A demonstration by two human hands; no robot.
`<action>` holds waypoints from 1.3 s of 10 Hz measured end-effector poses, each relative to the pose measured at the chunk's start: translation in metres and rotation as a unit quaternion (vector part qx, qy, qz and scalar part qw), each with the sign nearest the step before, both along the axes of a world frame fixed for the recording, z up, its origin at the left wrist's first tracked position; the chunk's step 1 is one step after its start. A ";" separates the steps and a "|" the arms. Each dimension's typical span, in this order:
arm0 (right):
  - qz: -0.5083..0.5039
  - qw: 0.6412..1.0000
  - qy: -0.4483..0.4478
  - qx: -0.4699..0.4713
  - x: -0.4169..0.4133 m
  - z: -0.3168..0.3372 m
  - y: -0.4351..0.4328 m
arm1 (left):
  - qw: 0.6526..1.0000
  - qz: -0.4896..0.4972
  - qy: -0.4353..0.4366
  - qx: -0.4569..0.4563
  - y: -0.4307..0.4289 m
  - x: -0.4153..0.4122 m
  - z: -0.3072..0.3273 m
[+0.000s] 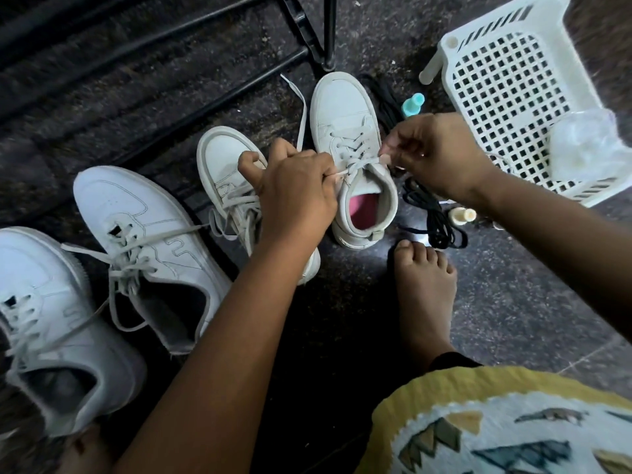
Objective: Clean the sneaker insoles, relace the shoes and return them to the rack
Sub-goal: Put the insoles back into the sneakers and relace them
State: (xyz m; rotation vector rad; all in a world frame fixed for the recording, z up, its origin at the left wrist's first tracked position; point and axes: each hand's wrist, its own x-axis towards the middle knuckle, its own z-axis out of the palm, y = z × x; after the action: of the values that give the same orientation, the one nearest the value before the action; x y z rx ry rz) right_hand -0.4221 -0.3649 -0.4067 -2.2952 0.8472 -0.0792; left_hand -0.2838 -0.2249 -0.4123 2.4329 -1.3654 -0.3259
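Head view: left hand (297,196) and right hand (434,155) each pinch a lace end (362,163). Both pull across a white sneaker (349,131) on the floor (513,285)

White perforated plastic basket (496,80) sits tilted at top right corner of the dark stone floor (513,302), w/ a crumpled clear plastic bag (588,145) on it. Teal-capped bottle (412,106) is near its left leg. Small cream bottle (461,215) is just below its front edge.
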 end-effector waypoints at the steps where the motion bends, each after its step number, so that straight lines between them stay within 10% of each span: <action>1: 0.014 0.997 0.030 -0.063 -0.003 0.002 -0.009 | 0.999 0.011 -0.022 0.044 0.001 0.005 0.005; 3: 0.083 0.992 0.054 -0.073 -0.008 0.000 -0.019 | 0.996 0.000 0.012 0.084 -0.003 0.015 0.008; 4: 0.064 0.997 0.029 -0.034 -0.021 -0.011 -0.007 | 0.983 0.004 0.183 0.034 -0.001 0.025 0.004; 5: -0.071 0.982 0.124 -0.127 -0.060 -0.066 0.089 | 0.896 0.064 0.429 -0.092 -0.003 0.026 0.011; 8: -0.134 0.925 0.338 -0.108 -0.064 -0.069 0.130 | 0.647 0.201 0.695 -0.241 -0.021 -0.007 0.032; 9: -0.131 0.971 -0.051 0.193 -0.004 -0.013 0.046 | 0.653 0.237 0.681 -0.232 -0.023 -0.007 0.037; 10: -0.137 0.853 -0.263 0.430 0.023 0.015 0.020 | 0.660 0.217 0.674 -0.252 -0.024 -0.003 0.042; 13: -0.173 0.828 -0.288 0.450 0.023 0.010 0.024 | 0.748 0.126 0.611 -0.227 -0.022 -0.008 0.021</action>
State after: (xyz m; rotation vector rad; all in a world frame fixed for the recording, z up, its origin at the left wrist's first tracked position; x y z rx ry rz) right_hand -0.3994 -0.3410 -0.3966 -1.1121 0.7344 -0.4155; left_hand -0.2920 -0.2468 -0.3917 1.3584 -0.4041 -1.0957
